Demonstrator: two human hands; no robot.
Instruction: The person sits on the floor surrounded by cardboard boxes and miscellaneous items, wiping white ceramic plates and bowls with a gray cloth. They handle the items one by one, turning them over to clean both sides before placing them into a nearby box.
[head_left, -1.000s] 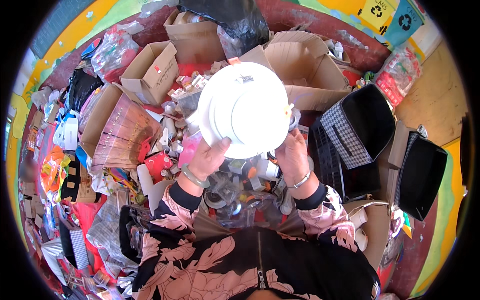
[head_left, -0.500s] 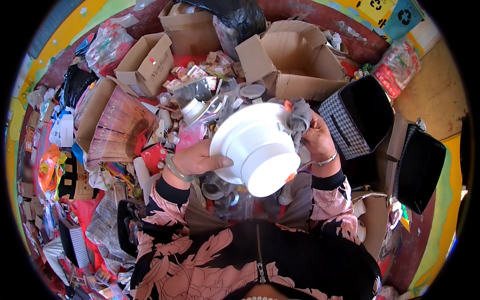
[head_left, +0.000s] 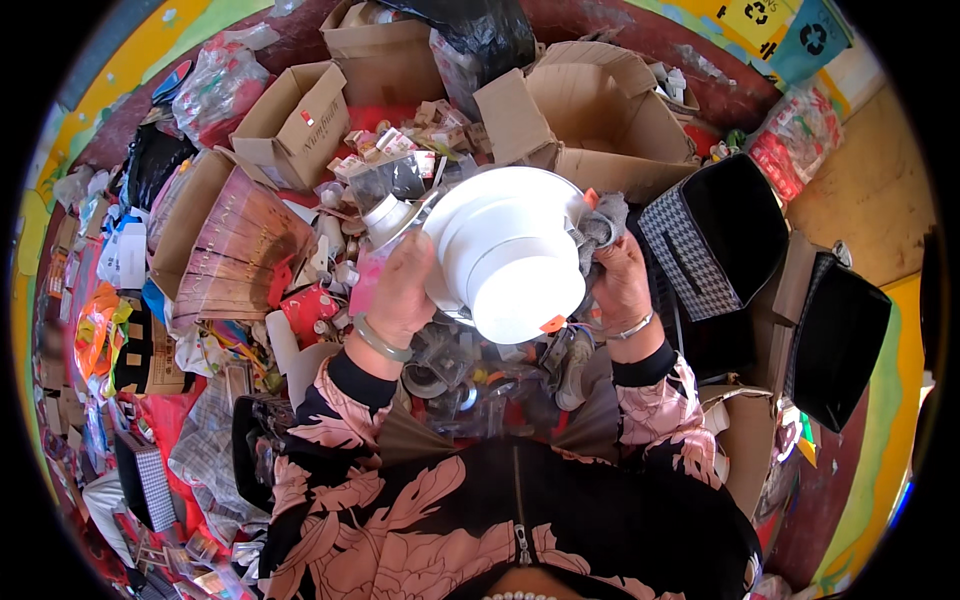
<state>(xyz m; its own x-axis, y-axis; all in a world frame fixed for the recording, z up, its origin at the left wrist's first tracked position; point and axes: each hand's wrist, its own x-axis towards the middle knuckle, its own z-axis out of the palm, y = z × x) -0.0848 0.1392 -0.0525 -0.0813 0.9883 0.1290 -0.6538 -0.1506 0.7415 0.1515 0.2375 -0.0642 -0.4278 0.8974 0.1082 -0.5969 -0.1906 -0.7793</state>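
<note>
A white round downlight [head_left: 527, 290] with a wide flange, a stepped body and orange-tipped clips is held up in front of me. My left hand [head_left: 403, 288] is closed on its left rim. Bunched in my right hand [head_left: 623, 283] is a grey cloth [head_left: 602, 222], pressed against the right edge of the flange. Some of my right fingers are hidden behind the cloth. Another white round lamp-like part [head_left: 388, 216] lies in the heap just beyond my left hand.
An open cardboard box [head_left: 610, 110] stands beyond the light, another [head_left: 295, 125] to its left. Black-lined houndstooth bins [head_left: 715, 235] sit at the right. Small cartons [head_left: 440, 125] lie in the far heap; clear plastic pieces [head_left: 445, 355] lie between my knees.
The downlight has moved a little away from me and turned, so its flange faces differently. My left hand has moved up along the rim. My right hand with the cloth has shifted slightly nearer.
</note>
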